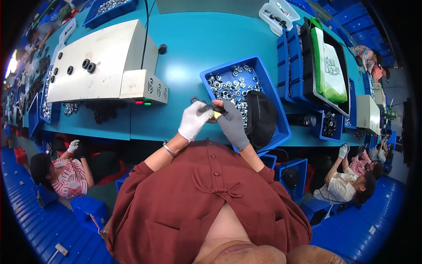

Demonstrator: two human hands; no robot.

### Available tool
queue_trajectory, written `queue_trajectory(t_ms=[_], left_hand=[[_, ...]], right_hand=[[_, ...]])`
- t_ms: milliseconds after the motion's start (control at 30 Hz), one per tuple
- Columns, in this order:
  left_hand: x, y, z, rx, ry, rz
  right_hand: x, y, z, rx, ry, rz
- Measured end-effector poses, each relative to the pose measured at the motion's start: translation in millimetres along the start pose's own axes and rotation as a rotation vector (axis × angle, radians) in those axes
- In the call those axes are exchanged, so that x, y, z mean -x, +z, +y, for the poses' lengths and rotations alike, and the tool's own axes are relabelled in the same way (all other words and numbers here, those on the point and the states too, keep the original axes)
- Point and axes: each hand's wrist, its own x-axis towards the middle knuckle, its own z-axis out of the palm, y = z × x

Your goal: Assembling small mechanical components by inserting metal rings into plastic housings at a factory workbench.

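My left hand (pixel 194 121), in a white glove, and my right hand (pixel 234 125), in a grey glove with bare fingertips, meet in front of my chest. Between them they pinch a small black part (pixel 213 108) with a pale yellow bit (pixel 216 115) showing below it; its exact kind is partly hidden by the fingers. Just right of my hands lies a blue tray (pixel 285 127) with many shiny metal parts (pixel 239 83) in it. A black pouch (pixel 261 119) rests in that tray's right side. Beside my left fingers stands a small dark round part (pixel 194 100).
A cream machine (pixel 99 66) with red and green buttons fills the bench's left side. At right are stacked blue bins (pixel 283 66) and a black crate (pixel 313 94) holding a green-white bag (pixel 329 70). Co-workers sit at left (pixel 66 176) and right (pixel 345 185).
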Motion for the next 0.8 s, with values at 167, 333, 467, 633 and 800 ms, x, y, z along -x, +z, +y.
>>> queue_trajectory(t_ms=[167,333,467,633,800], left_hand=[[-0.7,3.6,0.2,0.019,0.007,0.015],[1.6,3.9,-3.5,-0.13,0.019,0.103],[1.6,-3.9,-16.3,-0.049,0.003,0.121],[-2.3,-4.6,-16.0,-0.004,-0.072,0.139],[-2.6,-1.5,1.0,-0.332,-0.07,0.155]], right_hand=[[1.6,-9.3,8.5,-0.02,0.057,-0.069],[7.2,-0.3,9.9,0.067,0.029,0.014],[7.7,3.4,10.7,0.325,-0.144,0.008],[7.7,3.6,17.9,0.353,-0.147,-0.001],[-2.6,-2.0,36.4,0.105,-0.106,-0.112]])
